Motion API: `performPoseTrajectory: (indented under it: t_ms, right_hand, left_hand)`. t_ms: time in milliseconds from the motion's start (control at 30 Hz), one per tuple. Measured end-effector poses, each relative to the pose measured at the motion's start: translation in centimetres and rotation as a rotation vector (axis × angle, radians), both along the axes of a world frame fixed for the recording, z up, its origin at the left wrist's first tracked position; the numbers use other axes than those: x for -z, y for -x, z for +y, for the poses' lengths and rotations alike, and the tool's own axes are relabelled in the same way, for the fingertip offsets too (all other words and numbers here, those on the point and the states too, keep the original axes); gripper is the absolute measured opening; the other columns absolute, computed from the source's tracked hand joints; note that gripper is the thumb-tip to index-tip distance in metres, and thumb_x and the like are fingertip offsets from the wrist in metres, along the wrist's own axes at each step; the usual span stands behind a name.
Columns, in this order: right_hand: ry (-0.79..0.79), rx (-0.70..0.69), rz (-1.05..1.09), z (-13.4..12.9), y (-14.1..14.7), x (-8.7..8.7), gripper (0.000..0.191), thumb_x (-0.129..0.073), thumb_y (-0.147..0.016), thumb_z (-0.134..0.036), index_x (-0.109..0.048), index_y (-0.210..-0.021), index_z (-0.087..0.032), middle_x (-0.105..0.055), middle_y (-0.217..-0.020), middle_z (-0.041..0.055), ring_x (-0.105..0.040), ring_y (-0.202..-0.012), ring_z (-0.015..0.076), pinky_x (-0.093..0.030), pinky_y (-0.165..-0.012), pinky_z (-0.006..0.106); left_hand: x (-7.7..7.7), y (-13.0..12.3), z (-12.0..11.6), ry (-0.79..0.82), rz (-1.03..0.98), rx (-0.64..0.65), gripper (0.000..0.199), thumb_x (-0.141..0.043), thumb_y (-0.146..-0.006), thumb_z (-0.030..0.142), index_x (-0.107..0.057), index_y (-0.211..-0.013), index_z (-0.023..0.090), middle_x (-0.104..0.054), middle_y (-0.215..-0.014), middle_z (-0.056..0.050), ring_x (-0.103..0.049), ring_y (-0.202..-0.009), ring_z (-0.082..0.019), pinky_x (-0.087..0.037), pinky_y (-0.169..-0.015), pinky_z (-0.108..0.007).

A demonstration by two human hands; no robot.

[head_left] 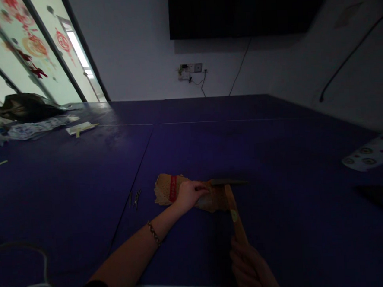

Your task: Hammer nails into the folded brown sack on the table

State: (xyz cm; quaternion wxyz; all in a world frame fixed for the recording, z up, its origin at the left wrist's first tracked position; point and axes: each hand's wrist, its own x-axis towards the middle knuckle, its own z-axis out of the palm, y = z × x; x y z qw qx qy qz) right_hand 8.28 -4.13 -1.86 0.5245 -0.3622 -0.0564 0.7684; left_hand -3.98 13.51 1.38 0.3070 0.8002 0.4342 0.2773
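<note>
A tan, ragged-edged piece (163, 189) with small dots and a red printed band lies on the blue-purple tabletop. My left hand (188, 193) rests over its middle with fingertips pinched together; whatever is between them is too small and dark to make out. In my right hand (251, 265) is a hammer (236, 216), gripped low on its wooden handle. The dark, long hammer head lies across the darker brown right end of the tan piece, close to my left fingertips. Left of the piece are several thin nails (135, 199).
White cables (44, 260) curl at the front left. A patterned white object (369, 154) and a dark flat object (378, 199) lie on the right. A black bag (28, 106) and papers (41, 127) sit back left. A wall with a screen (248, 10) stands behind.
</note>
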Motion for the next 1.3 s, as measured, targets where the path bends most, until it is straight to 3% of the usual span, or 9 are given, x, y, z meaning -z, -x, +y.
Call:
performPoseTrajectory:
  t_ms: [433, 600, 1300]
  right_hand:
    - [0.013, -0.037, -0.026, -0.22, -0.02, -0.86, 0.040, -0.073, -0.056, -0.044, -0.039, -0.055, -0.021, -0.024, -0.027, -0.0164, -0.005, -0.022, -0.0007, -0.013, -0.019, 0.010]
    - [0.050, -0.027, -0.037, -0.21, -0.09, -0.87, 0.041, -0.077, -0.050, -0.043, -0.042, -0.057, -0.022, -0.031, -0.025, -0.0155, -0.006, -0.022, -0.0006, -0.015, -0.018, 0.010]
    - [0.003, 0.019, -0.010, -0.39, 0.12, -0.65, 0.036, -0.074, -0.057, -0.041, -0.044, -0.060, -0.022, -0.030, -0.028, -0.0164, -0.002, -0.024, -0.0004, -0.017, -0.018, 0.010]
  left_hand:
    - [-0.22, 0.06, 0.15, -0.016, 0.020, 0.043, 0.010, -0.064, -0.070, 0.021, -0.071, -0.077, 0.018, -0.065, -0.070, 0.000, -0.058, -0.064, -0.012, -0.040, -0.058, -0.020]
    - [-0.19, 0.09, 0.04, -0.031, 0.049, 0.069, 0.013, -0.060, -0.072, 0.020, -0.070, -0.079, 0.020, -0.064, -0.071, 0.000, -0.057, -0.065, -0.012, -0.040, -0.058, -0.019]
    - [0.10, 0.03, 0.11, -0.064, -0.002, 0.081, 0.010, -0.061, -0.073, 0.019, -0.071, -0.074, 0.015, -0.059, -0.066, -0.001, -0.055, -0.064, -0.012, -0.042, -0.060, -0.020]
